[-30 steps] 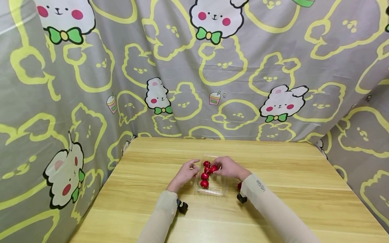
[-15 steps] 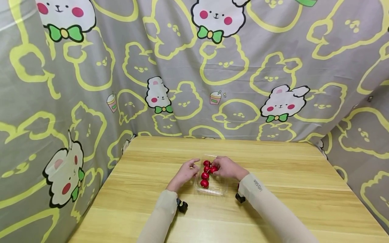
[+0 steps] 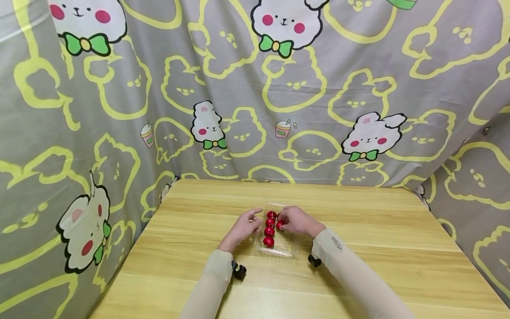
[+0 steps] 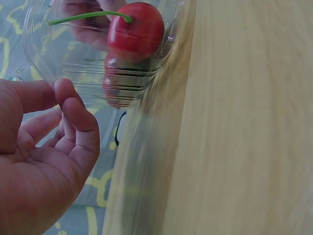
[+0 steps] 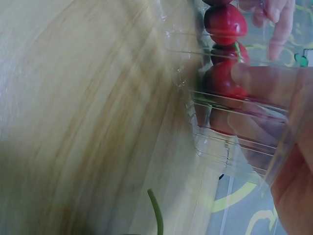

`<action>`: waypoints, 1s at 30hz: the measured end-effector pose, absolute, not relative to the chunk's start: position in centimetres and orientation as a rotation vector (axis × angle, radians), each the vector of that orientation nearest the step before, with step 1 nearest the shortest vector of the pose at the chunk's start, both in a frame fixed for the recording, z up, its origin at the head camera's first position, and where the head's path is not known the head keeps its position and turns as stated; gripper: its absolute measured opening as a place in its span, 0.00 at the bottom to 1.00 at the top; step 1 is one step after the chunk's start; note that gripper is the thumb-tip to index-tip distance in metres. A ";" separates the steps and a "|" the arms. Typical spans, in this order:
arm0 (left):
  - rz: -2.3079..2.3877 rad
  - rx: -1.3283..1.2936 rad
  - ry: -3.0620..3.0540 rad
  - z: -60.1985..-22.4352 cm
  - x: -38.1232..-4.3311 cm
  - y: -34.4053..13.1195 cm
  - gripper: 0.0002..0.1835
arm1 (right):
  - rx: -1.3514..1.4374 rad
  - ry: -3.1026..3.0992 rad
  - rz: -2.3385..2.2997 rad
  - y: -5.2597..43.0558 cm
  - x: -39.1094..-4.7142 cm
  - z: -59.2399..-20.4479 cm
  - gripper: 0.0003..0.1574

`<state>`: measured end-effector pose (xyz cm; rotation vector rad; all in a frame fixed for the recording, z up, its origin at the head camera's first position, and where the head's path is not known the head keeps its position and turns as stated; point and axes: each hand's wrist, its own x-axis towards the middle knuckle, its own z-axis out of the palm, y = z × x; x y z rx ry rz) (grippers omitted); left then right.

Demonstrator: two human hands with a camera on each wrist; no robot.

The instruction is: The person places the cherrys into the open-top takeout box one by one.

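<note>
A clear plastic container [image 3: 277, 254] lies on the table with several red cherries [image 3: 268, 231] in a row along its left side. My left hand [image 3: 245, 225] is at its left edge; in the left wrist view the curled fingertips [image 4: 66, 90] pinch the rim. My right hand [image 3: 299, 220] reaches inside from the right. Its thumb and fingers hold a cherry [image 5: 222, 81] beside the row, partly covered by the fingers. One cherry [image 4: 137, 30] with a green stem shows large in the left wrist view.
The wooden table [image 3: 358, 266] extends around the container. A patterned grey curtain [image 3: 303, 97] hangs behind it and along the sides. Low in the right wrist view, a green stem [image 5: 155, 210] stands up outside the container, its fruit mostly out of frame.
My right hand has shifted the held cherry slightly toward me and away from the row. The left hand stays at the container's edge.
</note>
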<state>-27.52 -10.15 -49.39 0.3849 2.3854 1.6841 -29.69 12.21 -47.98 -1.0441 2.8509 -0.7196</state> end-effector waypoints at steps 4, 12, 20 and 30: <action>1.684 0.380 2.387 -49.5 -27.5 -10.2 0.24 | -1.042 2.847 -0.716 12.2 -29.8 -48.2 0.09; 1.696 0.385 2.379 -49.6 -27.5 -10.2 0.25 | -1.071 2.846 -0.733 12.3 -29.8 -48.2 0.08; 1.682 0.386 2.390 -49.7 -27.6 -10.2 0.24 | -1.108 2.843 -0.720 12.4 -30.0 -48.4 0.09; 1.688 0.395 2.386 -49.8 -27.7 -10.2 0.25 | -1.075 2.831 -0.755 12.3 -29.9 -48.3 0.11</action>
